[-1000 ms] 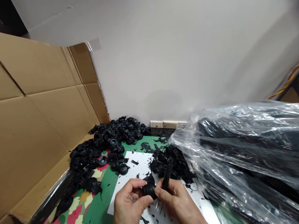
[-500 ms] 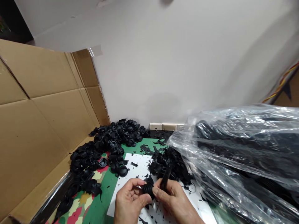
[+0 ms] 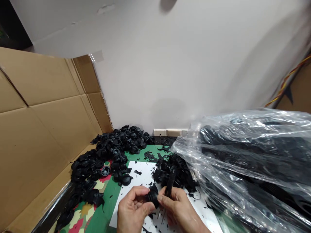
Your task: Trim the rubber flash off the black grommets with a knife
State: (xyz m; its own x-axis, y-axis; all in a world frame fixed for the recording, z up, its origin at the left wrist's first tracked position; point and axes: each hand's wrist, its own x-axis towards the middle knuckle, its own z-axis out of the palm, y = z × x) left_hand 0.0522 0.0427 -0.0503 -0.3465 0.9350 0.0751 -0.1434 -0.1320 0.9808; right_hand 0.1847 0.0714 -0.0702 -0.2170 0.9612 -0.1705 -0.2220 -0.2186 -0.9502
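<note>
My left hand is closed round a small ribbed black rubber part, pinched between thumb and fingers over a white sheet. My right hand touches the same part and grips a thin black-handled tool whose metal tip points down at the sheet. Both hands sit at the bottom middle of the head view.
A heap of finished black parts lies left along a tall cardboard wall. A smaller pile with black trimmings sits just beyond my hands. A big clear plastic bag of black parts fills the right. A white wall stands behind.
The hands keep the same grip on the part and tool; the view has shifted slightly, so everything sits a little further left in the frame.
</note>
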